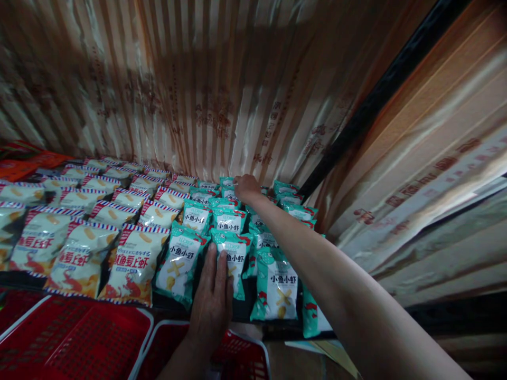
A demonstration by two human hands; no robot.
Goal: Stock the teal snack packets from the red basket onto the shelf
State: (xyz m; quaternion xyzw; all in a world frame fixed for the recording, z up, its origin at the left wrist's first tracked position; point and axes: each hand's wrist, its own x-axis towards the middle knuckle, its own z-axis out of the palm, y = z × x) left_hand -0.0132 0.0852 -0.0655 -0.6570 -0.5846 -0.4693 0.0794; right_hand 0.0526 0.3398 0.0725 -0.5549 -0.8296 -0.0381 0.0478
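Note:
My left hand (212, 293) lies with its fingers stretched out against the front of a green-and-white snack bag (235, 261), beside another green bag (180, 264) on its left. Over the green rows my right arm stretches to the back, where my right hand (247, 188) has its fingers bent at the top of a small green snack bag (227, 182). Its fingertips are partly hidden. More green bags stand upright in rows, including a front one (277, 285) to the right of my left hand and one (312, 311) partly behind my forearm.
Left of these are rows of white snack bags (132, 264) with striped edges. Orange packs (27, 163) lie at the far left. Red baskets (79, 338) sit below the shelf's front edge. Printed pleated sheeting (222, 95) hangs behind, and a dark post (368, 111) slants at the right.

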